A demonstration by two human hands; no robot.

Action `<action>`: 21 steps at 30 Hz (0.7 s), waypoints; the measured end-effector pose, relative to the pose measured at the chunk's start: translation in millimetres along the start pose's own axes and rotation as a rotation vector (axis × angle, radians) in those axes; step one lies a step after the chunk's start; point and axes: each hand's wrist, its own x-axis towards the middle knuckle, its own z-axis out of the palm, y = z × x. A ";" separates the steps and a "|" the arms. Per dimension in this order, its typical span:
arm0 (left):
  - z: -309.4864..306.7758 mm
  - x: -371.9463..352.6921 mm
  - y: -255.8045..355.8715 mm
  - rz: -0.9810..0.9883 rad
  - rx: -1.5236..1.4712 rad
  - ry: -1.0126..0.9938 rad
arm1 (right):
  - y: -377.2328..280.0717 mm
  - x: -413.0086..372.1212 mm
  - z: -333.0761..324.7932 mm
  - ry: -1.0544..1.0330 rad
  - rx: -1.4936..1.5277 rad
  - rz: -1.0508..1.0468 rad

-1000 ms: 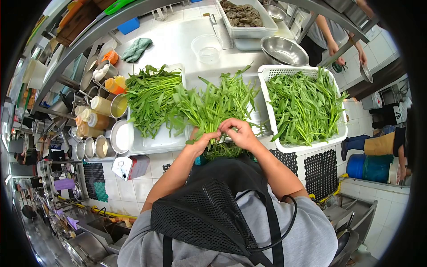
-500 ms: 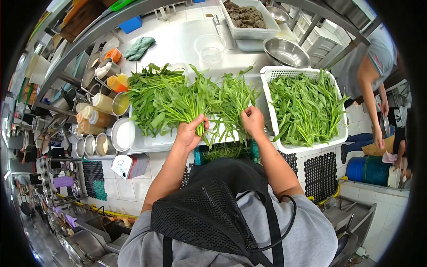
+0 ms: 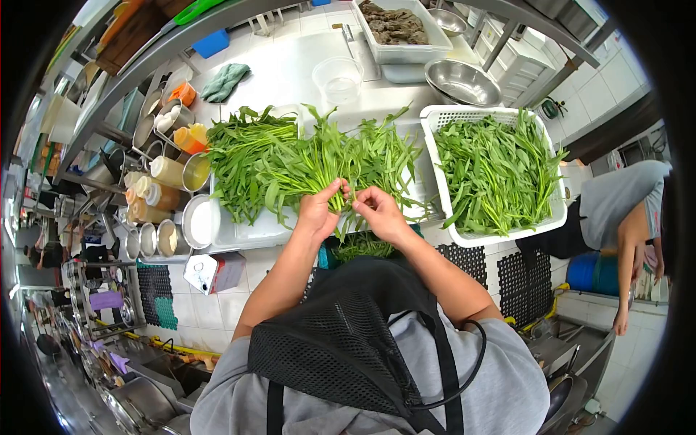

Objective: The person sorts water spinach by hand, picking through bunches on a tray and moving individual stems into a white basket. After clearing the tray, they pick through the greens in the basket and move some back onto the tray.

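Note:
My left hand [image 3: 320, 212] is closed round the stem ends of a bunch of water spinach [image 3: 319, 163], whose long leaves fan out away from me. Right beside it, the thumb and fingers of my right hand [image 3: 380, 215] pinch at a water spinach stem, close to my left fingertips. More water spinach lies on the left in a pile [image 3: 243, 163] on a pale tray [image 3: 250, 233]. Loose sprigs [image 3: 388, 156] spread out beyond my right hand. A white perforated basket [image 3: 433, 148] full of the same greens stands to the right.
Sauce bottles [image 3: 165, 194] and metal containers [image 3: 166, 239] line the left edge. Beyond the greens are a clear tub [image 3: 338, 80], a green cloth [image 3: 225, 82], a metal bowl [image 3: 462, 81] and a white bin [image 3: 400, 52]. A co-worker [image 3: 625, 206] bends over at the right.
My right hand has moved left from the loose sprigs to the stems beside my left hand. The co-worker at the right has bent lower.

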 end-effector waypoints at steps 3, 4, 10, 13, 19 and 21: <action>6.4 -3.6 5.7 -0.095 -0.037 0.025 | -2.2 -5.2 -7.0 -0.113 0.058 0.137; 6.5 -4.1 6.8 -0.138 -0.031 0.030 | -10.0 -7.2 -9.3 -0.141 0.001 0.170; 2.4 -1.8 4.4 -0.145 -0.081 0.025 | -4.7 -12.7 -11.2 -0.257 0.301 0.212; 3.4 -1.5 6.4 -0.088 -0.116 0.036 | -6.9 -14.5 -10.8 -0.288 0.265 0.283; -12.6 0.9 31.8 0.013 -0.069 0.025 | -14.2 -21.9 -34.7 -0.218 0.197 0.399; -17.3 -0.2 31.0 0.007 -0.041 0.020 | -16.3 -19.0 -37.5 -0.065 0.269 0.454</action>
